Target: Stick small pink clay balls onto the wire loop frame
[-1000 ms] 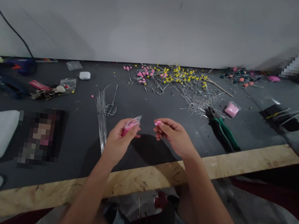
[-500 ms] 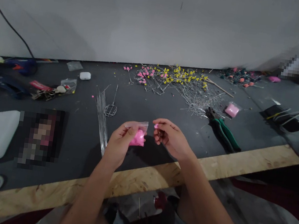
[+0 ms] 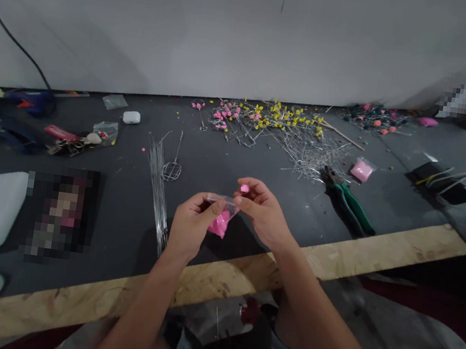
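Head view is showing a pixelated patch (image 3: 58,213) hiding something at the left of the counter (image 3: 226,162). Beside the wire bundle (image 3: 158,187), the left hand (image 3: 191,226) is pinching a small clear bag (image 3: 221,219) of pink bits. The right hand (image 3: 264,213) is pinching the bag's top and a pink bead (image 3: 244,188), partly hidden by its fingers.
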`<act>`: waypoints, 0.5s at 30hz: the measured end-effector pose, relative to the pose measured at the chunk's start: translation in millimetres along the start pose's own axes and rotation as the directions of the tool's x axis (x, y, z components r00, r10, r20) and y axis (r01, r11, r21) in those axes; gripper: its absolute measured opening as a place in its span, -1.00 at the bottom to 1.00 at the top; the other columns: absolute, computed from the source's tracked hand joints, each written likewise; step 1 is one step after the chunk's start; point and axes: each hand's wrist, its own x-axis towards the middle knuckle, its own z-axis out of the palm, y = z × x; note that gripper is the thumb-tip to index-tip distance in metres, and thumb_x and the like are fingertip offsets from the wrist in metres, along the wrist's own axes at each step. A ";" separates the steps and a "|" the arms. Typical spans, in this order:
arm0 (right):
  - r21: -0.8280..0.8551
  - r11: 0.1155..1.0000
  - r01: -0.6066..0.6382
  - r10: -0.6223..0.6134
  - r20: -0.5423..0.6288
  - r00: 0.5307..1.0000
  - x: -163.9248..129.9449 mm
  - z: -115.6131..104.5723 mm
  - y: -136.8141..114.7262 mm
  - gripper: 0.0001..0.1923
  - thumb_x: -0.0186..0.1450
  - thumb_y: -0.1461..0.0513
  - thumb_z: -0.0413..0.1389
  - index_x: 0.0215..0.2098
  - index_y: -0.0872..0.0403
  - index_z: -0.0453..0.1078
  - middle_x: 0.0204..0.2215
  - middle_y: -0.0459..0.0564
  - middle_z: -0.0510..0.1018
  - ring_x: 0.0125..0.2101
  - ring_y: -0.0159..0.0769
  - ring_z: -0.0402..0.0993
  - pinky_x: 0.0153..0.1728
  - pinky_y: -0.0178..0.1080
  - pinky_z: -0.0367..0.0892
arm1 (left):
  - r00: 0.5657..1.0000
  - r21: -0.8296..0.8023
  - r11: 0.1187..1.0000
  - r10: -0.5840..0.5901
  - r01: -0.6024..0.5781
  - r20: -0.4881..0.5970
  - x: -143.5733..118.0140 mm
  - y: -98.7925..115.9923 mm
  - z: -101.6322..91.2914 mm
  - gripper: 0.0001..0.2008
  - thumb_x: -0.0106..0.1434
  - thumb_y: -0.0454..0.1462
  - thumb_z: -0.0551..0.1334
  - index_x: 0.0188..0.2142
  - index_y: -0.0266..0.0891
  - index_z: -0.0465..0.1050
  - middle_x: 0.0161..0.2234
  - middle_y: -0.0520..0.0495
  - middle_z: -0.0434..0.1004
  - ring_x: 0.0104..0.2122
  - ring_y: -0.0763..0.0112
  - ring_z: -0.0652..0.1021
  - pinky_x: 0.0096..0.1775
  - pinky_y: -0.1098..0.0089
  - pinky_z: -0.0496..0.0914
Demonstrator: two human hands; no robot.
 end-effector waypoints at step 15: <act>-0.158 0.987 0.035 -0.037 -0.014 0.999 -0.3 -1.5 3.6 -0.70 0.06 0.23 0.26 -0.23 0.00 0.36 -0.43 -0.17 0.40 -0.43 -0.47 0.34 -0.33 -0.32 0.31 | 0.998 0.053 0.997 -0.055 0.054 0.025 1.5 5.5 -1.7 -0.84 0.03 -0.21 0.34 -0.40 -0.23 0.50 -0.43 0.03 0.53 -0.41 0.48 0.48 -0.31 0.45 0.35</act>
